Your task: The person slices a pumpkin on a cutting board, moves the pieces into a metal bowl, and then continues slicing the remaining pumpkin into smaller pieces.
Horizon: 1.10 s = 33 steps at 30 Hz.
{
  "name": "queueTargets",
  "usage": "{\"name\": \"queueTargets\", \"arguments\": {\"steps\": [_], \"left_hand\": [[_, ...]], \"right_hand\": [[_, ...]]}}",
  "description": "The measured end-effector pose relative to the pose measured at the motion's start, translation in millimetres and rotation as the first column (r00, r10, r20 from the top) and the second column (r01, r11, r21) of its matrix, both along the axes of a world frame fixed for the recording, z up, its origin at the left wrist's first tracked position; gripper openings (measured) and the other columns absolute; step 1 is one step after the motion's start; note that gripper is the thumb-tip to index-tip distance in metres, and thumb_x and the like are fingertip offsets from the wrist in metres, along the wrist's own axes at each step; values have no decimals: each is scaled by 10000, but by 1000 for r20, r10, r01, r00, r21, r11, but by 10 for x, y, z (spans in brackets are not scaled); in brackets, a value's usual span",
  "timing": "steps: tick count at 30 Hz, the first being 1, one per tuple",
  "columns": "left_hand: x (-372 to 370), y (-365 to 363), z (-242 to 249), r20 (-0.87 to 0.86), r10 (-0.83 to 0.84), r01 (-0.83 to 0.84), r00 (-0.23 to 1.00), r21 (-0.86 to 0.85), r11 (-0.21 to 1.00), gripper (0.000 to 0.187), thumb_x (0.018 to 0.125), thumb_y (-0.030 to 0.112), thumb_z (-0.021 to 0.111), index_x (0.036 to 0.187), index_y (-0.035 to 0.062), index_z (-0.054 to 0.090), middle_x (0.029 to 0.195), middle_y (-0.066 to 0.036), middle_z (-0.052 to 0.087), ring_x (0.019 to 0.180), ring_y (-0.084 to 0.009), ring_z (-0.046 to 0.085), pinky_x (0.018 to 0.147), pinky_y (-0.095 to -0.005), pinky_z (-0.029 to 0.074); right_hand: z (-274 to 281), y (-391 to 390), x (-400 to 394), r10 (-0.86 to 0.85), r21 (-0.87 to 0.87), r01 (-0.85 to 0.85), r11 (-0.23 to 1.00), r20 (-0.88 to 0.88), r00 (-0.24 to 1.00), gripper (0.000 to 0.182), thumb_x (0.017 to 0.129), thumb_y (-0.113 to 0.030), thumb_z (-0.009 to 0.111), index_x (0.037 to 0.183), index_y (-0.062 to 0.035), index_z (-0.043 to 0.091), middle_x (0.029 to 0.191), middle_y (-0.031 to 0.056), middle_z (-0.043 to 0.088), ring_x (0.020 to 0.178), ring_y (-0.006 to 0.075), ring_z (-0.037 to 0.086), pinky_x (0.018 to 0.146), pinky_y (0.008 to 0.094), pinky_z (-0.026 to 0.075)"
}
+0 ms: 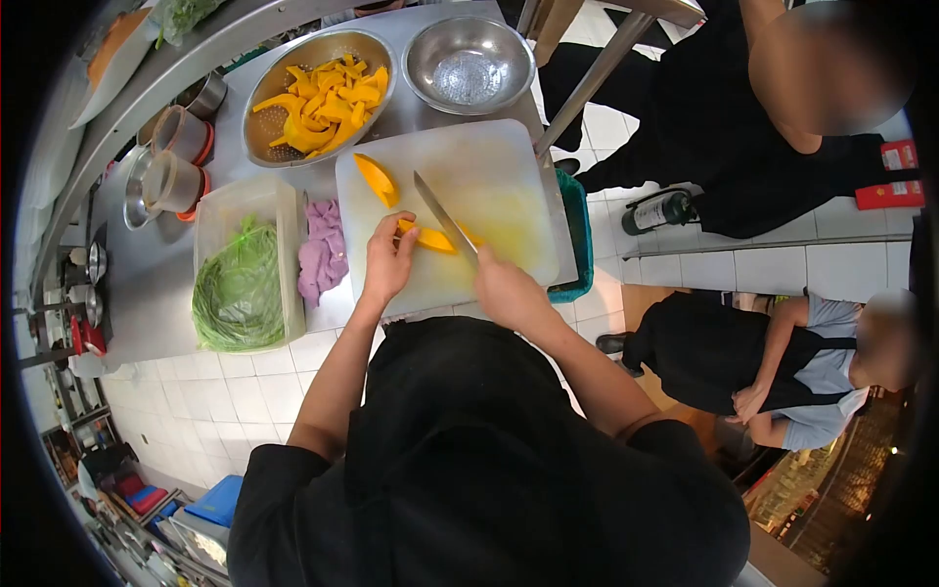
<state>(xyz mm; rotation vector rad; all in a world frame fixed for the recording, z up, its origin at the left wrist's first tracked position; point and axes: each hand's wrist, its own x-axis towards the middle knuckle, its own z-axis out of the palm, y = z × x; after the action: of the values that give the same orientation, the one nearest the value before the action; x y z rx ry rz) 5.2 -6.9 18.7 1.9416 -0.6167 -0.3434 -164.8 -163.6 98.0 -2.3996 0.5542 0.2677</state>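
Orange pumpkin wedge (pixel 430 238) mid-board (pixel 509 157); knife (pixel 445 220) across it.

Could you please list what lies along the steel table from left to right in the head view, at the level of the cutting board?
Clear tub of green leaves → purple cloth → left hand → orange piece being cut → knife → right hand.

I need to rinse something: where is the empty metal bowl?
In the head view the empty metal bowl sits at the far edge of the steel table, just right of the colander of orange slices and beyond the white cutting board.
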Motion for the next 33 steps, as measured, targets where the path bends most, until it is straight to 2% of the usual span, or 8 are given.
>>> {"name": "queueTargets", "arguments": {"steps": [7,9,14,18,22,29,31,33], "left_hand": [[-26,-32,87,188,-158,154,969,35,987,194,972,37,677,1157,4,631,1053,-192,650,911,-386,618,826,-446,512],[-27,-41,73,154,-151,148,976,33,988,189,971,35,677,1151,2,631,1060,-194,652,925,-391,620,831,-448,512],[19,-13,2,142,-136,136,981,7,991,170,975,33,671,1139,2,636,1042,-190,660,907,-389,628,822,-440,516],[65,0,-18,77,-101,101,992,-9,995,183,944,51,728,1116,7,683,1014,-161,685,828,-309,640,781,-397,532],[88,0,-79,-17,-116,115,993,-53,992,207,912,59,775,1104,10,715,1028,-136,704,815,-236,641,770,-349,537],[132,-11,-157,8,-163,163,987,-61,985,214,917,47,768,1117,5,705,1039,-128,703,810,-230,644,783,-340,541],[160,-5,-201,-18,-184,183,983,-66,981,213,920,34,761,1123,6,702,1045,-121,703,826,-223,646,791,-328,542],[194,49,-209,-71,-192,189,979,-40,981,210,923,27,759,1125,11,702,1063,-102,698,858,-204,651,806,-318,541]], "right_hand": [[383,46,-192,73,54,-67,996,-119,990,228,959,-45,511,1162,55,478,836,317,698,806,505,706,721,619,538],[338,29,-208,85,39,-78,996,-223,971,219,973,-53,487,1166,51,469,863,319,705,825,508,709,745,621,538],[-121,87,-26,47,64,-35,997,-207,977,227,981,-71,475,1170,54,474,917,317,717,890,511,711,796,622,539],[-358,-17,361,9,45,-2,999,-156,988,346,1033,-181,417,1258,67,505,968,331,712,927,521,694,828,624,515],[-161,-82,228,14,26,-12,1000,-60,998,266,970,-80,492,1194,63,480,923,320,719,870,520,711,777,619,547],[122,-53,-170,107,-3,-109,994,-159,982,256,965,-70,505,1189,50,479,872,310,715,834,507,715,756,610,549],[-35,-35,-140,93,-8,-96,995,-211,973,253,965,-70,505,1187,49,479,861,308,714,830,506,715,752,615,546],[-358,-2,-4,88,-22,-91,996,-113,990,255,962,-68,499,1189,47,484,870,308,717,846,500,717,759,615,545]]}}
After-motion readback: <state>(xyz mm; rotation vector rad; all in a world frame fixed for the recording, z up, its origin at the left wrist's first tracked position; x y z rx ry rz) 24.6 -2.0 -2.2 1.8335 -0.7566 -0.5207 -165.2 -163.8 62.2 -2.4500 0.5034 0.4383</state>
